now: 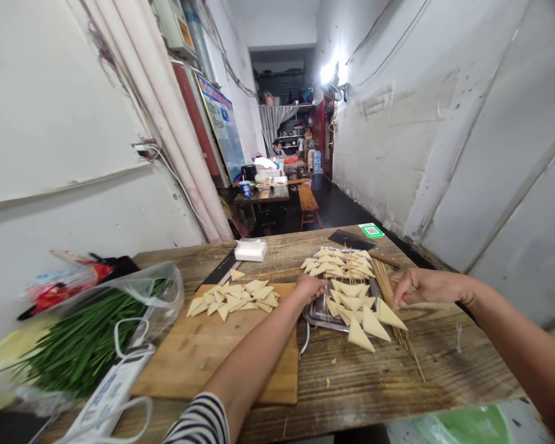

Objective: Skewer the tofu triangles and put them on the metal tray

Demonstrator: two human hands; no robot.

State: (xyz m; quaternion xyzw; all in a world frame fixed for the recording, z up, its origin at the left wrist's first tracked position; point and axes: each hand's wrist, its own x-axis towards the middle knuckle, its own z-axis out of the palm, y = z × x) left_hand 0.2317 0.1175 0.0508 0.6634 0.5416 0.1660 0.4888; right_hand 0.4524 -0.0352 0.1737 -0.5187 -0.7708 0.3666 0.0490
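My left hand (311,287) is closed at the left side of a metal tray (315,316), beside thin stick ends; what its fingers hold is hidden. In the tray lie skewered pale triangles (351,290) that look like tofu, in rows, with several larger-looking ones hanging over the near edge. My right hand (411,287) bends down with its fingertips drawn together at a bundle of bamboo skewers (385,280) right of the tray. Whether a skewer is between those fingers I cannot make out. Loose pale triangles (235,298) are piled on a wooden cutting board (213,357) to the left.
A bag of green chives (97,333) and a white power strip (111,388) lie at the left. Behind the board are a white box (251,250) and a dark knife blade (217,271). Another dark blade (349,239) lies beyond the tray. A person (278,148) sits far back.
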